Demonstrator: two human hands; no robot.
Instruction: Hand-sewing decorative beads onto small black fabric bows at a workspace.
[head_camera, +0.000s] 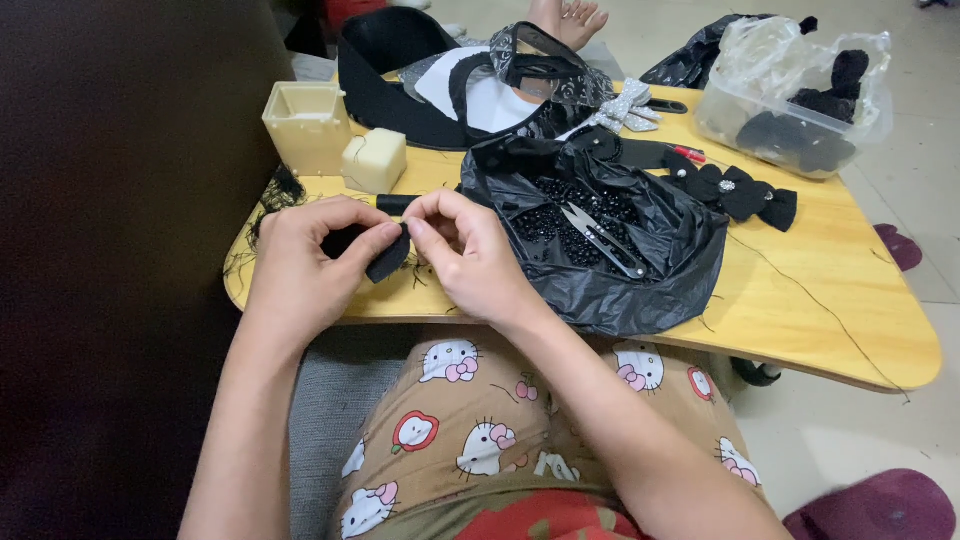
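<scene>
Black fabric piece (386, 258): partly hidden, pinched between left hand (312, 262) and right hand (470, 252), both closed on it at the wooden surface's (800, 300) near edge. Just right: black plastic bag (640, 250) with beads and scissors (600, 238). Far right: clear tub (800, 100), contents indistinct.

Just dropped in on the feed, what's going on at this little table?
A person seated at a low yellow wooden table pinches a small black fabric piece between the left hand and right hand. Beside the hands, an open black plastic bag holds black beads and small metal thread snips. Finished black bows lie further back.
</scene>
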